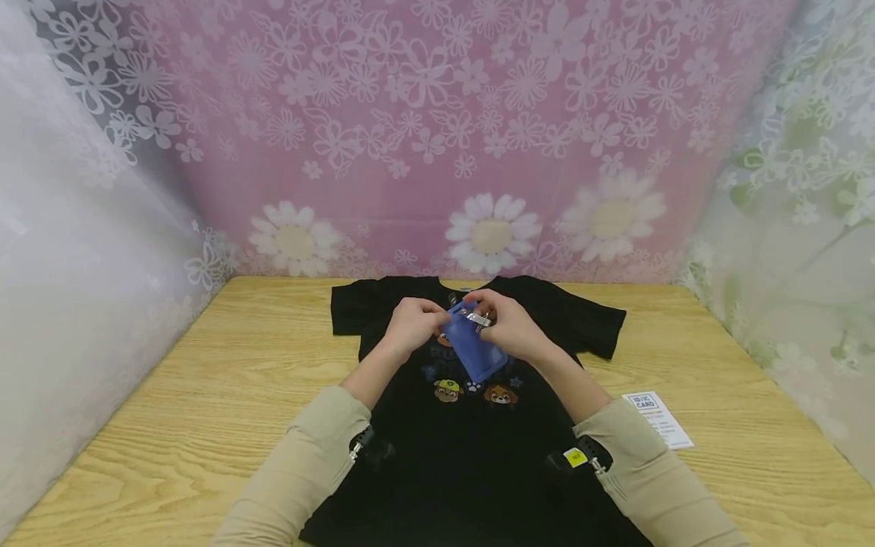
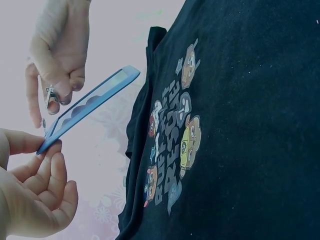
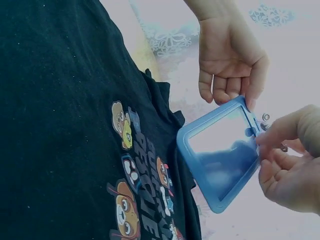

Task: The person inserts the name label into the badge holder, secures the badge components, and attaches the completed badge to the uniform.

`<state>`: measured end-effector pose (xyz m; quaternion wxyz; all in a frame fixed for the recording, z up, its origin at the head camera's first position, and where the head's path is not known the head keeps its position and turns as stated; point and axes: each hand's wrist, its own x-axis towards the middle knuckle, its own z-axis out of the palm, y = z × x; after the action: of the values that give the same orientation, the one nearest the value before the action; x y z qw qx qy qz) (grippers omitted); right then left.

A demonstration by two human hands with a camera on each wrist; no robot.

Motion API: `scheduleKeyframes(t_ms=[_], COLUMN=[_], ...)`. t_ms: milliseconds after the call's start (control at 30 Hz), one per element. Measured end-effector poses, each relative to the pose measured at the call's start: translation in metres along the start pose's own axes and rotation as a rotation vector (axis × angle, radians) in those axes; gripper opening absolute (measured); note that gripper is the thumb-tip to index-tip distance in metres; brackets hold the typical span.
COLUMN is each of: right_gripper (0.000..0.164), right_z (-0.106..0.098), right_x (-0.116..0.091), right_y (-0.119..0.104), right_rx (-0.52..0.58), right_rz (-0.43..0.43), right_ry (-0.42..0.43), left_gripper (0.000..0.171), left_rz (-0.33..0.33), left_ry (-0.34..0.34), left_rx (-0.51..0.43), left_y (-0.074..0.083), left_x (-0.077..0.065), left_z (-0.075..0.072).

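Blue badge holder hangs in the air between the two hands, tilted, its slotted end at the fingertips. Left hand pinches one corner of that end between thumb and fingers; right hand has thumb and fingers closed on a metal clip beside the slot. Whether the clip is fastened there cannot be told. Below both hands lies a black T-shirt with a cartoon print; a white card sits right of the right hand, nearer the person, partly behind the sleeve. The holder looks light and fairly stiff, with smooth, probably slippery plastic. The raised frame seems the best hold, since fingers on the clear window could slide or smudge it.
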<state>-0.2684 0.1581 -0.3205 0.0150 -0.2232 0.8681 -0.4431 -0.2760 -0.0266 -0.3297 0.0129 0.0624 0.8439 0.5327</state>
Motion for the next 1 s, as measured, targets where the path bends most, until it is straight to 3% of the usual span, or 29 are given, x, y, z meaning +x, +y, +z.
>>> scheduleKeyframes(t_ms=[133,267,600,1000], right_gripper=[0.033,0.028,0.025,0.025], right_z=[0.0001,-0.0010,-0.0050,-0.0044], right_x=[-0.0006,-0.0001,-0.0002,-0.0005], right_y=[0.0014,0.0031,0.0080,0.0100], right_rx=[0.033,0.110,0.072,0.073], right_rz=[-0.012,-0.031,-0.085,-0.070], right_ry=[0.068,0.088,0.097,0.083], left_gripper=[0.017,0.018,0.018,0.019], left_rz=[-0.008,-0.013,-0.004,0.020], left_ry=[-0.009,-0.028,-0.123,-0.239], left_rx=[-0.010,-0.024,-0.051,-0.021], left_y=[0.0004,0.0005,0.0001,-0.0031], left_x=[-0.0005,-0.0009,-0.0017,-0.0019], left_z=[-0.0007,-0.0012,-0.0033,-0.0062])
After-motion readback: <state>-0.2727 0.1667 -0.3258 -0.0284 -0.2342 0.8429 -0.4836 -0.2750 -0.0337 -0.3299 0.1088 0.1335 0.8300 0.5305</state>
